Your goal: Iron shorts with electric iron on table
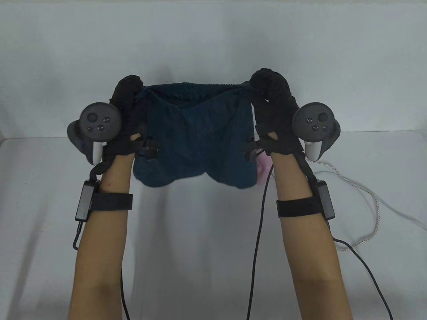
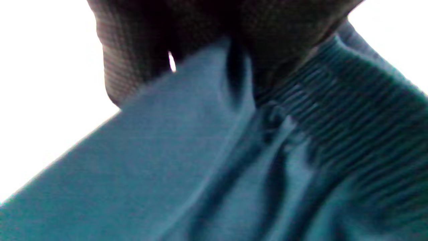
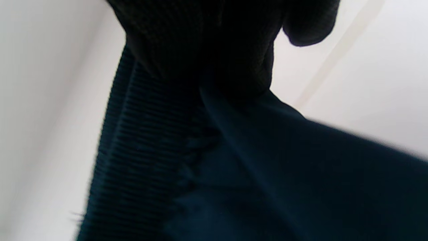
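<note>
Up above the table (image 1: 206, 233), the left hand (image 1: 125, 110) and right hand (image 1: 275, 103) each pinch a waistband corner of the shorts (image 1: 196, 140), fingers curled tight.

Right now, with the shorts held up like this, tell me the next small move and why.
Probably lower the shorts flat onto the table. The left hand and right hand each grip a waistband corner, and the legs hang in the air, so nothing can be ironed yet.
</note>
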Motion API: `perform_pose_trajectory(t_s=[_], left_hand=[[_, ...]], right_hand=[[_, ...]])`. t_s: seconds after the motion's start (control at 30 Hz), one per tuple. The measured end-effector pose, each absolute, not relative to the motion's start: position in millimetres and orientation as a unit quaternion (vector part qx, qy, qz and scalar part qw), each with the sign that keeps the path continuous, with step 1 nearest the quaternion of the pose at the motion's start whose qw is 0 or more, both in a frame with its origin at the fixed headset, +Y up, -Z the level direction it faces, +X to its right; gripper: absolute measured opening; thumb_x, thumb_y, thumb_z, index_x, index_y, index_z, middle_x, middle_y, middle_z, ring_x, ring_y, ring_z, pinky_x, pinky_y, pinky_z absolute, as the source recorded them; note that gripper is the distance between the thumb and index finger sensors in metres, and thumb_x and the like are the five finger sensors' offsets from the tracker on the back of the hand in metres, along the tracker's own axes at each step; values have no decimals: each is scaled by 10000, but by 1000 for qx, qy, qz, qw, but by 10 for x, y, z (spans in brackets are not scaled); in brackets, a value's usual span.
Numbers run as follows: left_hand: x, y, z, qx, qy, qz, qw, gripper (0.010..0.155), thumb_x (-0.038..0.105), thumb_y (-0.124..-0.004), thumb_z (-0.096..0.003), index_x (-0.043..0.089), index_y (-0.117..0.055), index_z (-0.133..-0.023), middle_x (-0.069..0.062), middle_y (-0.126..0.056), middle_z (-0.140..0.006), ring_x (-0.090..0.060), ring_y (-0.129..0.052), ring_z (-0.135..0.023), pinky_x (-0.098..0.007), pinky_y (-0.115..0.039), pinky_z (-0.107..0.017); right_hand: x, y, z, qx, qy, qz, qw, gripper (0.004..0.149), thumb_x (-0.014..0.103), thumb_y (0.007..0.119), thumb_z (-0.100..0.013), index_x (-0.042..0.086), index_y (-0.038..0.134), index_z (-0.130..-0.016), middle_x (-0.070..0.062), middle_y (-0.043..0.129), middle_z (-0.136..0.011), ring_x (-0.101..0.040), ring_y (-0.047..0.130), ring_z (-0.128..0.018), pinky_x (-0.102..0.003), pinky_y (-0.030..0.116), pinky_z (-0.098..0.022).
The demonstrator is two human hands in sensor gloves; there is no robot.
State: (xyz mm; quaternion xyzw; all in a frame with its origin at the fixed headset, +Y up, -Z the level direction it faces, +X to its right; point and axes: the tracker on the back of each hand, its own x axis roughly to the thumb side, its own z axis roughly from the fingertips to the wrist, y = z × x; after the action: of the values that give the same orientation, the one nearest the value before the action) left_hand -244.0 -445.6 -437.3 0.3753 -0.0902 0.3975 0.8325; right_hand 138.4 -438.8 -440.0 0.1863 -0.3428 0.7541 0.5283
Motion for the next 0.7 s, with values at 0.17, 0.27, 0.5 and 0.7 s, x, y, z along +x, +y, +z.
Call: perform_pose_trajectory(t_s=[0.17, 0.27, 0.5, 0.7], left_hand=[[-2626, -4981, -4175, 302, -156, 415, 844, 475, 246, -907, -474, 358, -686, -879, 61, -803, -967, -150, -1044, -767, -386, -885, -585], [-2693, -5491, -4072, 212, -166, 380, 885, 472, 235, -915, -470, 353, -700, -873, 62, -801, -973, -152, -1020, -803, -389, -845, -624], [-2693, -6454, -3811, -17, -164, 237, 958, 470, 240, -922, -455, 357, -723, -865, 62, -839, -950, -150, -1058, -762, -397, -830, -629], [-2600, -6954, -3606, -176, -183, 116, 960, 467, 240, -920, -459, 380, -723, -858, 78, -828, -963, -153, -1046, -783, -401, -812, -644]], right_hand=[[1477, -4885, -4280, 223, -325, 789, 472, 462, 331, 926, -427, 367, 720, -839, 68, 762, -946, -256, 964, -829, -499, 697, -713], [1522, -5367, -4210, 227, -254, 837, 427, 461, 337, 931, -424, 360, 727, -837, 64, 772, -938, -264, 935, -862, -494, 664, -726], [1315, -6252, -4026, 252, 4, 934, 255, 471, 348, 919, -431, 335, 727, -860, 52, 825, -874, -248, 996, -795, -485, 647, -728], [973, -6757, -3673, 314, 112, 937, 102, 475, 348, 919, -425, 345, 732, -862, 66, 835, -865, -247, 1008, -779, -509, 623, -735]])
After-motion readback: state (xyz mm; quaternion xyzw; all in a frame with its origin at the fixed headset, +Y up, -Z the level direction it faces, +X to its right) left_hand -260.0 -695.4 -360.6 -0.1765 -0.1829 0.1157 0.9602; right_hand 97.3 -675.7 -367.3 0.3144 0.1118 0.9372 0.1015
